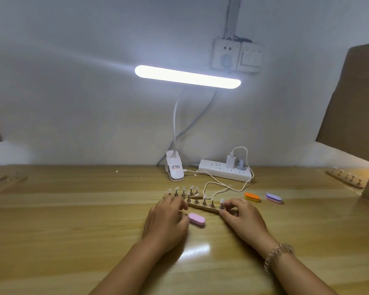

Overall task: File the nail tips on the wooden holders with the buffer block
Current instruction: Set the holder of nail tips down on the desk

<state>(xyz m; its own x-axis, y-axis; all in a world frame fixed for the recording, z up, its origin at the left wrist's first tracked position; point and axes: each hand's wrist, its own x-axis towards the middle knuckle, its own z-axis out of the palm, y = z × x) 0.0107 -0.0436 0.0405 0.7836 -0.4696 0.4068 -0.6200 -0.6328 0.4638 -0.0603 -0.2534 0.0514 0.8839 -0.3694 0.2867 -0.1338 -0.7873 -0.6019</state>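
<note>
Here the left hand (168,218) and right hand (243,218) hold the wooden holder (203,206).

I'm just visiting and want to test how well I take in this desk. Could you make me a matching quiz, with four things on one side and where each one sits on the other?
Things
1. pink buffer block
2. orange buffer block
3. power strip
4. near wooden holder

Places
a. at the wall, with a charger plugged in
b. flat on the table, just right of the left hand
c. pinched at its right end by the right hand
d. beside the purple buffer block, beyond the right hand

Pairs: 1-b, 2-d, 3-a, 4-c
</note>
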